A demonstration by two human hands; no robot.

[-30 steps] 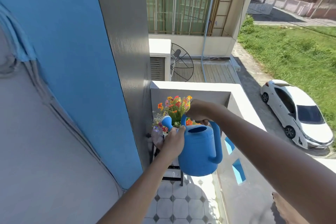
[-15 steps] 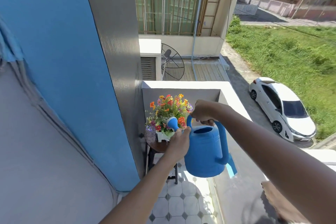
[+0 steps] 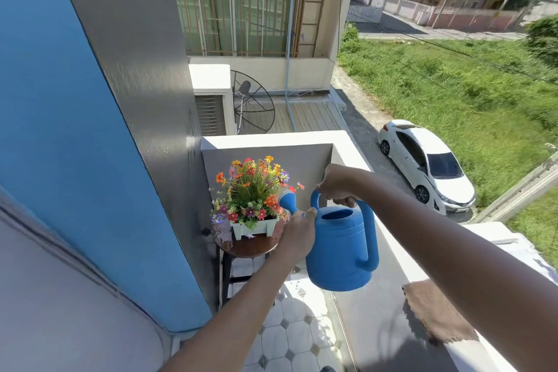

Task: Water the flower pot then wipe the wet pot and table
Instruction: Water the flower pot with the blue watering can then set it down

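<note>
Both hands hold the blue can (image 3: 341, 246) up in the air. R hand (image 3: 336, 183) is shut tight round the top handle. L hand (image 3: 297, 232) wraps its fingers round the base of the spout, by the can's front. The spout's end sits right at the flowers (image 3: 252, 190). The white pot (image 3: 254, 227) stands on a small round table (image 3: 250, 246) w/ a wet top, in the balcony corner. A brown cloth (image 3: 436, 312) lies on the wall ledge, near the R arm.

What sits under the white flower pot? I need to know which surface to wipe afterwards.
The white flower pot stands on a small round brown table with dark legs. The table's right edge is hidden by the left hand.
</note>
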